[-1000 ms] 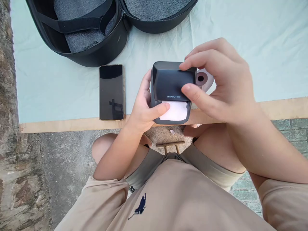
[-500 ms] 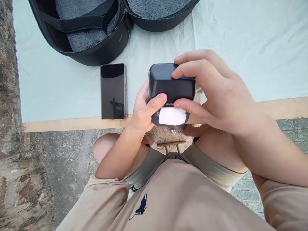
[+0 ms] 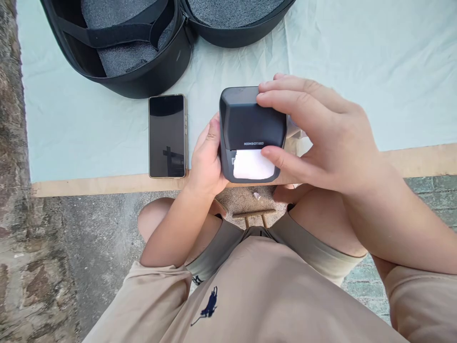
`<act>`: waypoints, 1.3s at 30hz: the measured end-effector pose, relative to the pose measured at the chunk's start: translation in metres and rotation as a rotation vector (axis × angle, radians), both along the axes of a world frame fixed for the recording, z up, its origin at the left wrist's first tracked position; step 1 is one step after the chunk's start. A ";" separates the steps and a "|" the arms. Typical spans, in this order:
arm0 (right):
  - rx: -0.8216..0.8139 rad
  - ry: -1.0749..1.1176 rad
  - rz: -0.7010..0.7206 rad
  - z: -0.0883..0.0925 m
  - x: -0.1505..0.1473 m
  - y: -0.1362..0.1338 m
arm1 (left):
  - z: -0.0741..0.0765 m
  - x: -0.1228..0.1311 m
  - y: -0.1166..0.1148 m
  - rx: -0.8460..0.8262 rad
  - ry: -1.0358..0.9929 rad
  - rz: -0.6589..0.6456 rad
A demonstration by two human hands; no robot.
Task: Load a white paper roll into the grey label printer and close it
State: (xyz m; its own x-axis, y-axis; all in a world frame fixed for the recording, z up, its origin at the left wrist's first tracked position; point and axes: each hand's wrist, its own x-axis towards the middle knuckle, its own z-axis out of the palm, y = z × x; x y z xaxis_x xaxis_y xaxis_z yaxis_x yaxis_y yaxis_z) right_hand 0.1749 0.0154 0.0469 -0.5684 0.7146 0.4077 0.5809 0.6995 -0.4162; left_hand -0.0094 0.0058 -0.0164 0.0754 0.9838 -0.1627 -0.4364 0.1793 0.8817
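Note:
A black label printer (image 3: 254, 125) with "NIIMBOT" lettering is held up over the table's front edge. White label paper (image 3: 253, 165) with a ragged edge covers the lower part of its front. My left hand (image 3: 207, 162) is closed round the printer's left side, thumb along the edge. My right hand (image 3: 328, 133) grips it from the right: fingertips rest on the upper part, and the thumb tip touches near the top of the paper. Behind that hand, something clear or whitish is mostly hidden.
A phone (image 3: 167, 136) with a dark screen lies left of the printer on the pale cloth (image 3: 374, 71). Farther back stands an unzipped black case (image 3: 157, 69) with grey foam inside. The table's wooden edge (image 3: 417, 161) runs in front of my knees.
The printer has shifted slightly up and tilted. My left thumb has moved off its front to the left side. My right thumb has shifted slightly, uncovering more of the lettering.

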 end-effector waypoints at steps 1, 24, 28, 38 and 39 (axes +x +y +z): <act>0.010 -0.007 0.000 0.000 0.000 -0.001 | 0.000 0.000 0.001 0.007 -0.001 0.000; 0.093 -0.171 -0.351 -0.001 -0.007 -0.003 | 0.009 0.002 0.000 -0.003 -0.076 -0.173; 0.048 -0.304 -0.371 -0.001 -0.010 -0.002 | 0.009 0.000 -0.001 -0.002 -0.048 -0.183; 0.122 -0.352 -0.326 0.006 -0.012 -0.003 | 0.009 0.001 -0.003 0.023 -0.021 -0.163; 0.095 -0.309 -0.293 0.011 -0.010 -0.005 | 0.009 0.001 -0.003 0.018 -0.026 -0.161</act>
State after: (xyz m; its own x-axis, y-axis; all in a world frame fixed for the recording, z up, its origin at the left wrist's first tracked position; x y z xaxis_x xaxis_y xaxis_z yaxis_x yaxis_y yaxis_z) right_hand 0.1647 0.0108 0.0579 -0.4527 0.8314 0.3223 0.8477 0.5134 -0.1336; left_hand -0.0080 0.0032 -0.0073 0.2365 0.9614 -0.1408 -0.4258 0.2328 0.8743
